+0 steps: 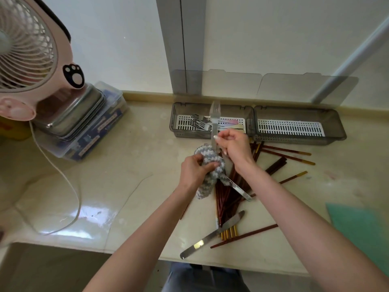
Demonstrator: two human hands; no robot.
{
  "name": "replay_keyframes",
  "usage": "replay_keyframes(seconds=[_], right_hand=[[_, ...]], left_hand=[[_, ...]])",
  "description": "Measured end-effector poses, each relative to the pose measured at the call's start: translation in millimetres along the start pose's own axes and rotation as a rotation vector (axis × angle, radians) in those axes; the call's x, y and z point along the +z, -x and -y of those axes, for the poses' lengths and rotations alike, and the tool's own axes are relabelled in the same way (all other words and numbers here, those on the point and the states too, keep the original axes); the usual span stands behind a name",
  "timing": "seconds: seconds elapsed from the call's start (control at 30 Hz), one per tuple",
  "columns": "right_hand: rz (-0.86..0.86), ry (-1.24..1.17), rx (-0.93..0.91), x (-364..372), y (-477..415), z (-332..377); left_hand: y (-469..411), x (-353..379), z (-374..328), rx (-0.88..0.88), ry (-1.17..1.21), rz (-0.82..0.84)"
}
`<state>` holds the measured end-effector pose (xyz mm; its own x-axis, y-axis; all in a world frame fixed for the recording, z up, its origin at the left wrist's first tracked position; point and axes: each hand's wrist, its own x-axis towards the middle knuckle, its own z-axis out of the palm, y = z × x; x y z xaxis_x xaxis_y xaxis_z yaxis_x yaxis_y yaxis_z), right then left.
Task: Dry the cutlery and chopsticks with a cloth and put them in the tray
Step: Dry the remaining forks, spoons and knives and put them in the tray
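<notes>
My right hand (232,146) pinches the handle of a steel fork (214,119), tines pointing up and away over the tray. My left hand (197,168) grips a grey-and-white cloth (207,178) wrapped round the fork's lower end. The grey two-part tray (253,120) stands at the back of the counter; its left compartment holds several forks and other cutlery (200,123), the right compartment shows only its white slotted insert (290,128). Brown chopsticks (229,192) lie scattered under and right of my hands. Two table knives (212,234) (240,189) lie among them.
A pink fan (27,51) stands at the left over stacked steel trays (71,114) on a clear plastic box; its white cord (71,186) loops across the counter. A green mat (362,226) lies at the right edge. The counter's front edge is close below the knife.
</notes>
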<state>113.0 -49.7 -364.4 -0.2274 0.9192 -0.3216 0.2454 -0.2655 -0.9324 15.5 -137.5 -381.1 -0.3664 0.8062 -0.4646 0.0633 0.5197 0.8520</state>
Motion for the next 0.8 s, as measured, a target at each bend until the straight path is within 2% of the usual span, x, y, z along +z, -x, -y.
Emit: replay_keyframes(seconds=[0.1, 0.17, 0.23, 0.37, 0.43, 0.5, 0.57, 0.67, 0.7, 0.8], right_hand=[[-0.104, 0.104, -0.07, -5, -37, 12], [-0.153, 0.366, -0.181, -8, -65, 12], [-0.135, 0.668, -0.256, -10, -90, 3], [-0.031, 0.935, -0.221, -9, -115, 2], [-0.05, 0.966, -0.224, -13, -111, 7], [-0.105, 0.872, -0.285, -18, -91, 8], [-0.057, 0.835, -0.31, -22, -60, -4], [0.18, 1.002, -0.168, -26, -10, -36], [0.212, 1.064, -0.115, -27, 3, -48], [0.159, 1.171, -0.064, -26, 24, -75]], left_hand=[[3, -11, 1, -0.048, 0.128, 0.057], [9, -18, 3, -0.072, 0.222, 0.084], [16, -23, 7, -0.081, 0.286, 0.092], [19, -33, 14, -0.1, 0.308, 0.053], [18, -38, 17, -0.108, 0.33, 0.03], [16, -44, 20, -0.11, 0.364, 0.001], [14, -51, 22, -0.126, 0.408, -0.019], [12, -56, 23, -0.161, 0.473, -0.015], [12, -56, 22, -0.174, 0.496, -0.01], [10, -54, 20, -0.201, 0.546, 0.004]])
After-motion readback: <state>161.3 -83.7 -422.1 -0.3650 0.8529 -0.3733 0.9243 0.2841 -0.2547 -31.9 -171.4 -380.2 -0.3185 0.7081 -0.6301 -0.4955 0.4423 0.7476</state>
